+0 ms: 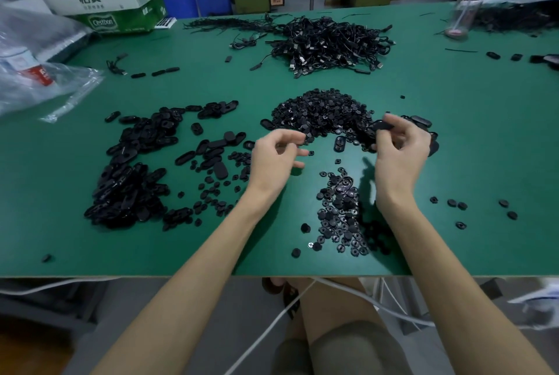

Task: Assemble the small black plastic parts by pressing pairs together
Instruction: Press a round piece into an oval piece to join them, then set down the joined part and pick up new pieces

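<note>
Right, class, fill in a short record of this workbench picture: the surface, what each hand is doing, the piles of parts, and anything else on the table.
surface: green table
right hand: pinches an oval black part
left hand: fingers curled beside the middle pile; whether they hold anything is unclear
middle pile: small round black parts
left pile: oval black parts
far pile: tangled black cables
also: clear bottle, far right corner

Left: oval-parts pile [130,181]; centre: round-parts heap [320,111]; behind: cable pile [329,45].
</note>
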### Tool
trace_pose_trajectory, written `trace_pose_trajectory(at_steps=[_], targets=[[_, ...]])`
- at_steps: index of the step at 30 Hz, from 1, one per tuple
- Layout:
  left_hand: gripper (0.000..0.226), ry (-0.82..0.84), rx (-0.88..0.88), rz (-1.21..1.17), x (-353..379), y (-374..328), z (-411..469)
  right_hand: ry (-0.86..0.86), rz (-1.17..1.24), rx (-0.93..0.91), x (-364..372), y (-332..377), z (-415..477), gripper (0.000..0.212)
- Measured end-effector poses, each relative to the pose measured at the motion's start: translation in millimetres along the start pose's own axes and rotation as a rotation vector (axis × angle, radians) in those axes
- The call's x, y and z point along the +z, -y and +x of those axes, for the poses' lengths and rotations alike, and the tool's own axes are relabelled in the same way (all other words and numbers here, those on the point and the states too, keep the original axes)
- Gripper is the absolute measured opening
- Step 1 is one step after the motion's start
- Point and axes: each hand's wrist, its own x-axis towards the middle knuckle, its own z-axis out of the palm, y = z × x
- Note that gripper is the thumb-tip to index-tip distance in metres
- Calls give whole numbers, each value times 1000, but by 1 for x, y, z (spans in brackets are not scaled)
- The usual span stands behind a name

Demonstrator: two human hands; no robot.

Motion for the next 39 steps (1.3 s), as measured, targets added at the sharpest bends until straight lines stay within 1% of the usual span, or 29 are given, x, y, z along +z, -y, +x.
trace_pose_trajectory(at_steps=[1, 3, 5, 6, 8, 10, 12, 15, 17, 19, 21, 24, 25, 28, 30, 32, 35, 37, 39], targets=[[27, -18, -7, 47, -7, -1, 6, 1, 11, 23, 0, 0, 0, 35], [32, -73, -12, 177, -25, -1, 21, 68, -11, 48, 2, 0, -4, 57], [34, -133, 0, 332, -44, 1, 40, 125, -65, 30, 4, 2, -9, 66], [36, -153, 7, 423, -53, 3, 49, 135, -83, 16, 5, 3, -11, 66], [44, -169, 3, 616, -71, 10, 70, 138, -91, 3, 5, 4, -11, 59], [54, -143, -15, 787, -84, 16, 90, 154, -79, 17, 5, 3, -10, 50], [59, -48, -23, 940, -93, 20, 108, 184, -106, 4, 6, 3, -11, 45], [66, 144, -45, 1127, -97, 25, 134, 249, -149, -48, 8, 3, -13, 42], [62, 230, -68, 1218, -95, 27, 147, 290, -173, -76, 9, 1, -13, 41], [53, 247, -69, 1307, -92, 31, 149, 324, -208, -98, 10, -1, -13, 40], [48, 172, 7, 1375, -90, 37, 145, 368, -224, -113, 11, -3, -13, 39], [26, 46, 203, 1499, -90, 37, 134, 437, -277, -146, 13, -5, -15, 33], [23, 24, 244, 1533, -89, 36, 131, 458, -315, -161, 13, -6, -15, 31], [26, 18, 290, 1557, -86, 30, 121, 539, -463, -250, 14, -8, -15, 26], [27, 11, 306, 1525, -84, 27, 116, 604, -539, -298, 15, -10, -15, 29], [27, -10, 299, 1480, -83, 26, 112, 678, -616, -341, 16, -12, -16, 40], [19, -30, 278, 1408, -88, 27, 107, 808, -763, -425, 20, -16, -17, 57], [24, -18, 261, 1309, -89, 27, 104, 869, -863, -468, 23, -18, -18, 60], [25, -29, 223, 1061, -82, 18, 97, 852, -863, -489, 24, -19, -18, 52]])
